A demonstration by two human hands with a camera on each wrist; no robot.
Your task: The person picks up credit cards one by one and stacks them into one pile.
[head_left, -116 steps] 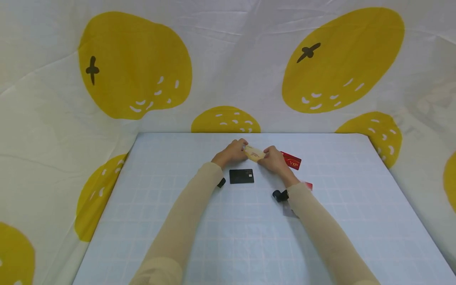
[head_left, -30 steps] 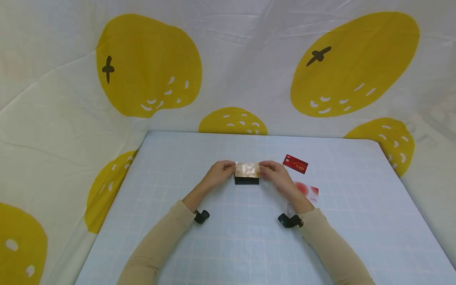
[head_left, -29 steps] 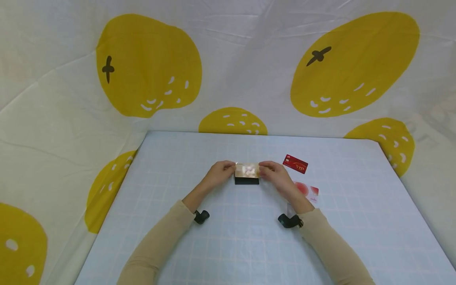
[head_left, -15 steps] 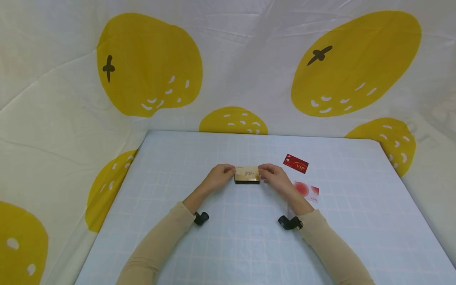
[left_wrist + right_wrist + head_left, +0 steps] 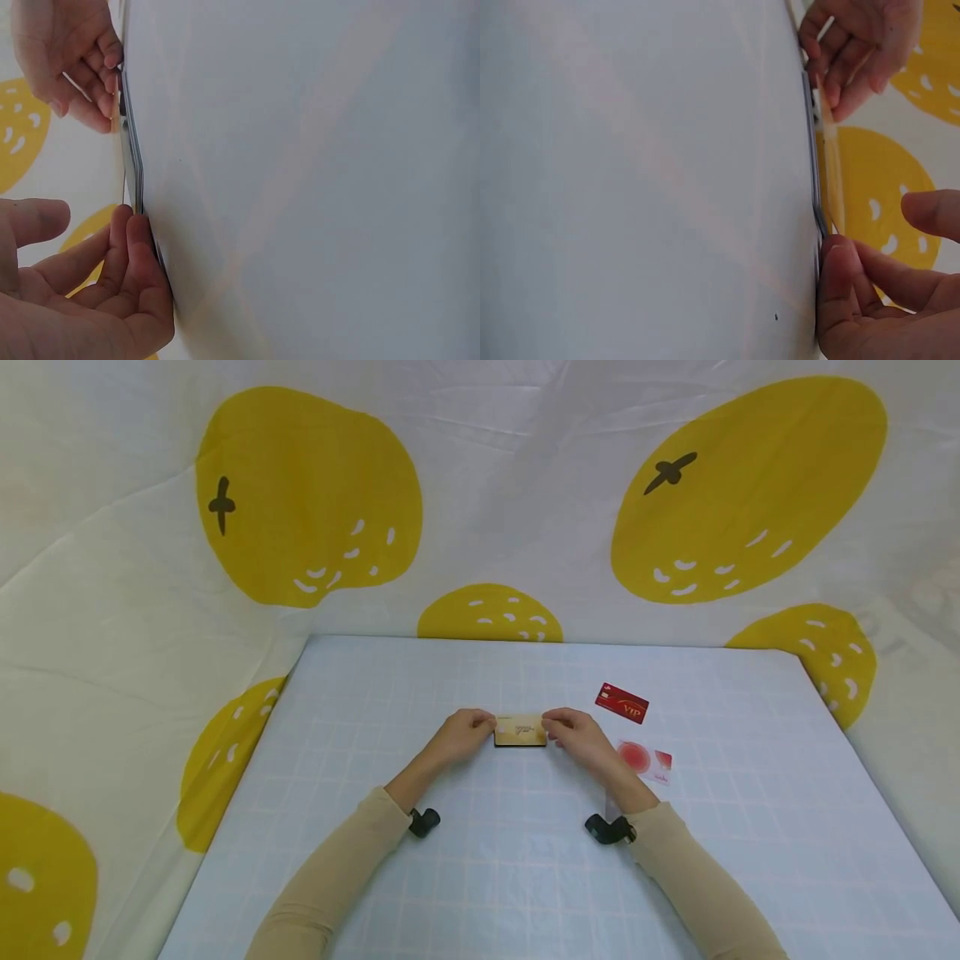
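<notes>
At mid-table a gold card [image 5: 521, 731] lies crosswise between the two hands. A thin dark edge of the black card [image 5: 521, 746] shows under its near side; the rest is covered. My left hand [image 5: 459, 735] pinches the gold card's left end with its fingertips. At the right end my right hand [image 5: 581, 735] holds it the same way. The right wrist view shows the gold card [image 5: 829, 161] slightly above a thin dark stack [image 5: 814, 150], with fingertips [image 5: 838, 259] at its end. In the left wrist view, fingertips [image 5: 139, 229] meet the layered edges [image 5: 133, 150].
A red VIP card [image 5: 622, 702] lies to the right, farther back. Nearer, a white card with red circles [image 5: 637, 762] is partly beneath the right forearm, beside a pale corner of another flat item [image 5: 611, 808]. A fruit-print cloth [image 5: 510, 510] hangs behind the table.
Both hands brought the gold card from farther back over the black card, then lowered it toward me, so the black card's visible strip has shrunk to a thin edge.
</notes>
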